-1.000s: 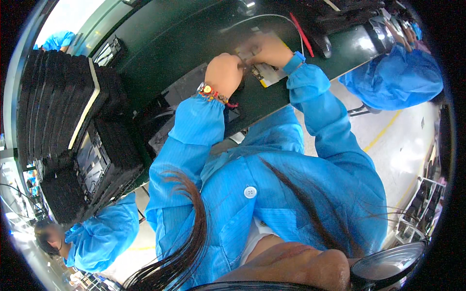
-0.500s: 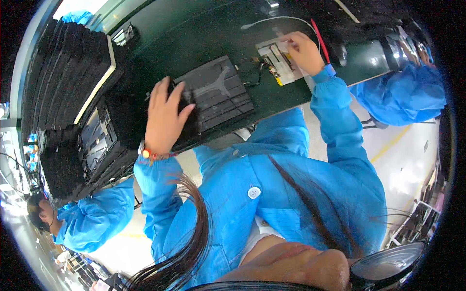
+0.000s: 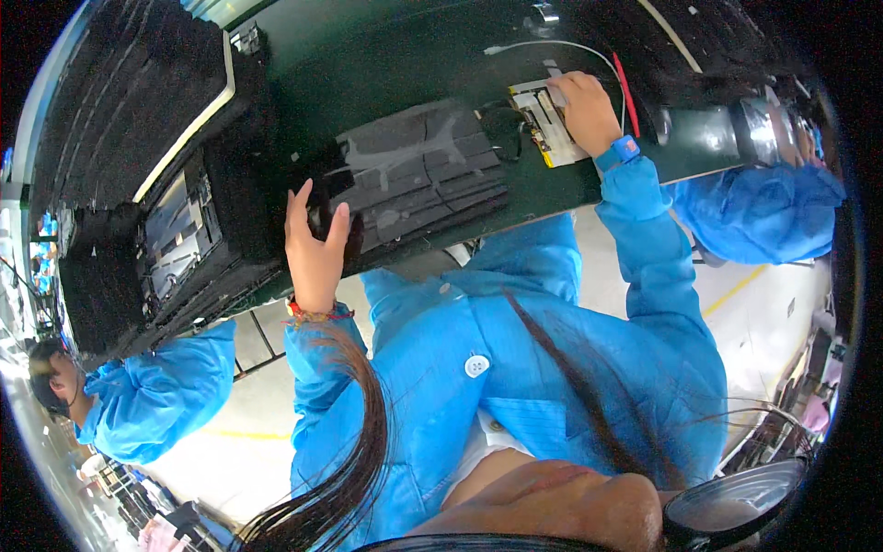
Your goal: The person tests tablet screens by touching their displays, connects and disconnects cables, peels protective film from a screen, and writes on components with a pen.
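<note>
My left hand (image 3: 315, 250) is open at the left end of a dark flat panel (image 3: 418, 179), thumb and fingers spread around a black glossy part there. The panel lies on the dark green table and has greyish strips across it. My right hand (image 3: 589, 115) is closed, fingers together and bent over the far right part of a flat silver battery pack (image 3: 552, 129) with yellow edging. What the fingertips pinch is partly hidden. A pale tab (image 3: 552, 67) shows just beyond them. Dark leads (image 3: 515, 124) run between pack and panel.
Stacked black trays (image 3: 110, 138) stand at the left, with an opened metallic device (image 3: 179, 230) nearer me. A red pen-like tool (image 3: 625, 95) and a white cable (image 3: 552, 42) lie beyond my right hand. Co-workers in blue (image 3: 156, 396) sit at both sides.
My left hand's fingers have drawn back from above the panel to its left end. My right hand stays at the battery pack, its fingers bent more closely. The whole view has shifted slightly.
</note>
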A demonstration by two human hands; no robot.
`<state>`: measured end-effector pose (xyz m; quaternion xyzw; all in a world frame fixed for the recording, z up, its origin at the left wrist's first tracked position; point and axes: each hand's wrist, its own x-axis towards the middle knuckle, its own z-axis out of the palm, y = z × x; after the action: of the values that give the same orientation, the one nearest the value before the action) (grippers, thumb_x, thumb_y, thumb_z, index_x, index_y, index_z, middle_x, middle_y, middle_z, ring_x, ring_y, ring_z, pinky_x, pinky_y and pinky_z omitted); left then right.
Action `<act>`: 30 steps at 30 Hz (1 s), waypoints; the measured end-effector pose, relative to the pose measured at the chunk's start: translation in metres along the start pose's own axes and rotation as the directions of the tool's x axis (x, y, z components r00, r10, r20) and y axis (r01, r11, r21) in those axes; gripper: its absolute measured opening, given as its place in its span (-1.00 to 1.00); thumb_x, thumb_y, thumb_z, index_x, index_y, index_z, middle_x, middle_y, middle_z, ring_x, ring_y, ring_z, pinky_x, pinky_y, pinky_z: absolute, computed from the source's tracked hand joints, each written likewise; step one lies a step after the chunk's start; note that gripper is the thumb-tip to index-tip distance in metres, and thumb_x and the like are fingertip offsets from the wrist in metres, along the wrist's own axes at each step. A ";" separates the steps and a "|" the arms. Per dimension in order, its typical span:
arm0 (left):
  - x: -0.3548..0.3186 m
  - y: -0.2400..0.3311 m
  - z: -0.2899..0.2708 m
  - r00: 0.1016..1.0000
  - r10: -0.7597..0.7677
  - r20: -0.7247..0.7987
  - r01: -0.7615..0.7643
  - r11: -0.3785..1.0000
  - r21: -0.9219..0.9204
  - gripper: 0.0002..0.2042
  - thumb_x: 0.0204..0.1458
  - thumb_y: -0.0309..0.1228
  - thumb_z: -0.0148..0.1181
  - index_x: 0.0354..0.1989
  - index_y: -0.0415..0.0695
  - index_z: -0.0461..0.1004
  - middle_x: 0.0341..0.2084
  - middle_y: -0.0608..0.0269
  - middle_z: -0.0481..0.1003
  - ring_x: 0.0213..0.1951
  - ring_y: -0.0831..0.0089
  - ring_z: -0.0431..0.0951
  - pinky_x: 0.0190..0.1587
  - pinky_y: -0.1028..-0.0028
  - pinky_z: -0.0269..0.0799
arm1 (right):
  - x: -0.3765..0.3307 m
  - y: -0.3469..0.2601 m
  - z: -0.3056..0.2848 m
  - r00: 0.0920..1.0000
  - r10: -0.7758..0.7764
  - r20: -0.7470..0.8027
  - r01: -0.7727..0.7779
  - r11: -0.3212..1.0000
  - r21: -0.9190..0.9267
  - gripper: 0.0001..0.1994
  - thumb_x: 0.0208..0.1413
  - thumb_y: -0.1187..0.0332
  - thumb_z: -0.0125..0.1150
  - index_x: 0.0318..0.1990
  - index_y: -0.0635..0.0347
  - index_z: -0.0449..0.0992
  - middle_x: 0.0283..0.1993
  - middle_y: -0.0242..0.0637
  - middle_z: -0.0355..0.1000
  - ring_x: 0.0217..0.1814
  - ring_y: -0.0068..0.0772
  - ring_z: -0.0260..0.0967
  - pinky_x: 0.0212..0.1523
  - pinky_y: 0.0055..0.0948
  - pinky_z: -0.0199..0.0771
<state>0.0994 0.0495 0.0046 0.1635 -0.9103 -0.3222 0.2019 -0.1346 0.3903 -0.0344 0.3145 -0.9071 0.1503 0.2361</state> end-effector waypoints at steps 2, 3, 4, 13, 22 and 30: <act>0.001 -0.004 -0.003 1.000 -0.006 0.025 0.008 0.997 -0.082 -0.50 -0.04 -0.29 0.17 0.10 -0.12 0.23 0.11 -0.25 0.13 0.15 -0.02 0.17 0.14 0.30 0.10 | 0.002 -0.002 0.000 1.000 -0.014 0.003 0.014 1.000 -0.007 -0.68 -0.14 0.55 -0.06 -0.16 0.12 0.42 -0.18 -0.20 0.34 -0.06 -0.10 0.25 -0.04 -0.26 0.28; 0.001 -0.005 -0.004 0.999 -0.031 0.022 0.035 0.974 -0.224 -0.52 -0.03 -0.33 0.15 0.09 -0.17 0.23 0.10 -0.17 0.17 0.13 0.07 0.20 0.14 0.35 0.09 | 0.003 -0.003 -0.001 1.000 -0.020 0.001 0.020 1.000 -0.017 -0.68 -0.13 0.54 -0.07 -0.16 0.12 0.42 -0.17 -0.19 0.34 -0.06 -0.10 0.25 -0.03 -0.25 0.28; 0.001 -0.005 -0.004 0.998 -0.055 0.023 0.059 0.930 -0.362 -0.54 -0.01 -0.38 0.14 0.08 -0.22 0.23 0.08 -0.09 0.21 0.11 0.17 0.23 0.13 0.40 0.09 | 0.003 -0.003 -0.001 1.000 -0.025 0.004 0.025 1.000 -0.015 -0.68 -0.13 0.54 -0.07 -0.16 0.12 0.42 -0.17 -0.19 0.34 -0.06 -0.10 0.25 -0.03 -0.25 0.28; 0.013 0.007 -0.020 0.981 -0.183 -0.068 0.059 0.606 -0.793 -0.65 0.09 -0.47 -0.04 0.06 -0.29 0.21 0.03 0.05 0.27 0.08 0.37 0.25 0.13 0.47 0.09 | 0.005 -0.004 0.003 0.999 -0.043 0.016 0.043 0.999 0.002 -0.68 -0.14 0.57 -0.12 -0.16 0.19 0.41 -0.17 -0.13 0.34 -0.06 -0.05 0.23 -0.01 -0.24 0.24; 0.069 -0.012 -0.007 0.841 -0.278 0.464 0.507 0.103 -0.856 -0.64 0.12 -0.10 -0.10 -0.27 -0.17 0.44 -0.42 0.27 0.50 -0.41 0.50 0.49 -0.31 0.54 0.39 | 0.003 -0.055 -0.026 0.991 0.129 -0.025 -0.118 0.954 0.276 -0.73 0.03 0.37 -0.02 -0.10 0.18 0.39 -0.11 -0.10 0.36 -0.03 -0.04 0.24 0.02 -0.22 0.21; 0.082 -0.026 0.011 0.818 -0.167 0.550 0.574 0.202 -0.793 -0.44 0.10 0.12 -0.27 -0.16 -0.17 0.39 -0.32 0.22 0.50 -0.33 0.44 0.52 -0.25 0.48 0.44 | -0.022 -0.180 -0.049 0.994 -0.108 0.031 0.097 0.965 0.244 -0.52 -0.06 0.03 0.14 -0.09 0.19 0.30 0.11 -0.02 0.16 0.25 0.07 -0.08 0.23 0.10 -0.26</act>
<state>0.0274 0.0007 0.0018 0.1730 -0.4950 -0.8514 0.0094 0.0122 0.2859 0.0174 0.3907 -0.8694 0.2406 0.1836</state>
